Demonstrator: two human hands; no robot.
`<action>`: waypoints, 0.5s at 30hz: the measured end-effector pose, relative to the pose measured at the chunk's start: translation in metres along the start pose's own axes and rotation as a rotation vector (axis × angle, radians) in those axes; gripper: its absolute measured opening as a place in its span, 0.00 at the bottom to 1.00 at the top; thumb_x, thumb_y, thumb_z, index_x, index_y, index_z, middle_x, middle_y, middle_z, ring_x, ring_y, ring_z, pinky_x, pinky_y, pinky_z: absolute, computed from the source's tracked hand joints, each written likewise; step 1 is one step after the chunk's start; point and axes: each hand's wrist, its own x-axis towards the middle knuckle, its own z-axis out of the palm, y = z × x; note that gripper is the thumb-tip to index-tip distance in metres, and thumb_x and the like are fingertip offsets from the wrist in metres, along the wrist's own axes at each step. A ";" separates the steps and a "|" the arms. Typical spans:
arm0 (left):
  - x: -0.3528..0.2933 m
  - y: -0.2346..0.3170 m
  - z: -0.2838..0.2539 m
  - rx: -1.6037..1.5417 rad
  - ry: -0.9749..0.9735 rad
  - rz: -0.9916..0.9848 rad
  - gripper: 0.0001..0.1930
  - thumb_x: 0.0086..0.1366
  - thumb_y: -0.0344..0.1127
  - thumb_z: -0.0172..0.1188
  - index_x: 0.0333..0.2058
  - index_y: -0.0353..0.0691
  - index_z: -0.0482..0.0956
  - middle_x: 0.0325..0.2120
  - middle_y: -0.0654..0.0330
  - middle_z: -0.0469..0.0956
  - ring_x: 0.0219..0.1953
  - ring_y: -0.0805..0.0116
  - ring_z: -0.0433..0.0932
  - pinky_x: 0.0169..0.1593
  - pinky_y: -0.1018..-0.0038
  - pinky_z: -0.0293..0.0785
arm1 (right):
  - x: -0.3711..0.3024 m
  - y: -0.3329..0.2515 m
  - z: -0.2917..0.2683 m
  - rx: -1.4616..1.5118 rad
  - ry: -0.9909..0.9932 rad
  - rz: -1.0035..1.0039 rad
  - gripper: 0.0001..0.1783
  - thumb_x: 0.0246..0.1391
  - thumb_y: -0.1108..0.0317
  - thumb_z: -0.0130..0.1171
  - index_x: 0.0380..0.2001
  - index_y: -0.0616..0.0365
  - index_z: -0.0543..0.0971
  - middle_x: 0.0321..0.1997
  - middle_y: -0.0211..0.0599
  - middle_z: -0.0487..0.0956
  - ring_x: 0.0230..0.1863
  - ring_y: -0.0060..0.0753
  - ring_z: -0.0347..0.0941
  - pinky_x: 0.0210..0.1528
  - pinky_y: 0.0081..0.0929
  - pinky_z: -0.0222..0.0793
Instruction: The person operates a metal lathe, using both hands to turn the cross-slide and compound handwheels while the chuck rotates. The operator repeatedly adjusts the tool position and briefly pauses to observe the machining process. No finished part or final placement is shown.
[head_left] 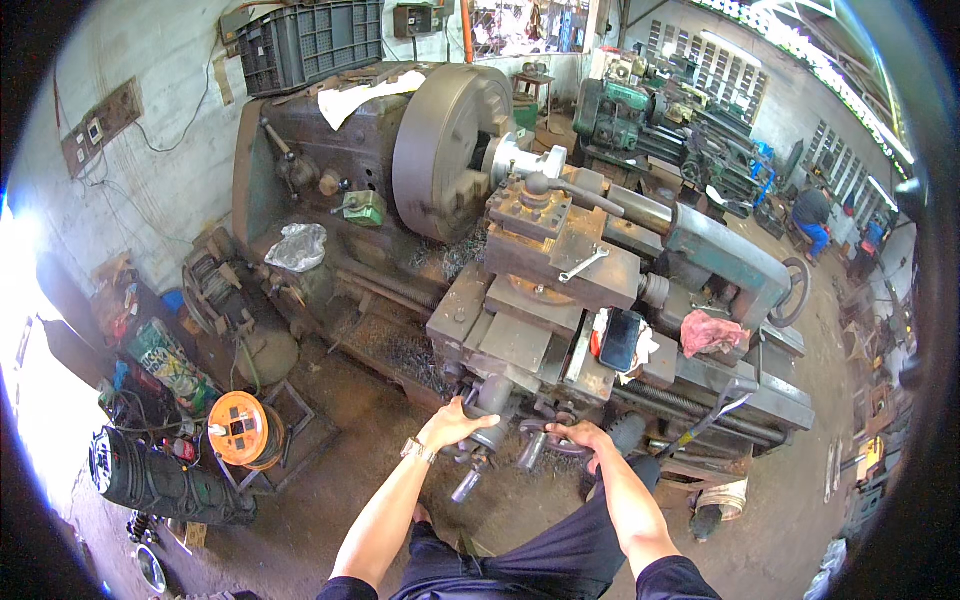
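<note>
Right hand (583, 434): fingers curled over the handwheel (568, 448); turn evenly; left hand (456, 427): at the dark lever (471, 397), grip not discernible; apply light, steady pressure.

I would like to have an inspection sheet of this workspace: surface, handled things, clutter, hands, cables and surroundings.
Surface: brown, stained floor; dark metal shavings on the big grey metal lathe.
Handled things: dark round metal handwheel; grey metal cylinder on the lathe's front.
Clutter: silver metal wrench, black rectangular phone and crumpled pink cloth, all on the lathe.
Hands: right hand on the handwheel; left hand at the cylinder, its grip partly hidden.
Cables: thin dark cable on the white wall.
Surroundings: green metal machines behind; person in blue trousers, far right.
</note>
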 end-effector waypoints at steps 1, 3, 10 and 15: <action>0.001 -0.001 0.000 -0.006 -0.007 -0.001 0.73 0.45 0.81 0.64 0.67 0.16 0.52 0.63 0.29 0.66 0.68 0.45 0.66 0.70 0.64 0.63 | -0.003 -0.001 -0.002 0.026 -0.020 0.025 0.45 0.37 0.18 0.63 0.46 0.42 0.88 0.64 0.49 0.77 0.66 0.50 0.71 0.65 0.48 0.67; 0.003 -0.002 0.002 0.003 0.025 0.016 0.72 0.44 0.82 0.64 0.67 0.16 0.53 0.61 0.29 0.69 0.66 0.44 0.69 0.68 0.63 0.65 | -0.009 -0.003 -0.005 0.049 -0.062 0.073 0.43 0.37 0.19 0.65 0.46 0.41 0.88 0.65 0.49 0.76 0.66 0.53 0.70 0.64 0.51 0.67; 0.004 -0.005 0.005 0.032 0.082 0.034 0.71 0.44 0.82 0.64 0.66 0.17 0.56 0.57 0.28 0.73 0.63 0.43 0.73 0.65 0.60 0.69 | -0.023 -0.012 -0.012 0.088 -0.093 0.054 0.50 0.36 0.22 0.69 0.52 0.51 0.85 0.67 0.53 0.72 0.66 0.63 0.69 0.61 0.59 0.70; 0.004 -0.004 0.006 0.048 0.078 0.021 0.71 0.45 0.82 0.64 0.66 0.18 0.56 0.58 0.29 0.72 0.64 0.42 0.72 0.67 0.60 0.68 | -0.030 -0.013 -0.015 0.088 -0.080 0.049 0.57 0.33 0.22 0.70 0.54 0.64 0.81 0.67 0.56 0.72 0.66 0.63 0.69 0.61 0.58 0.71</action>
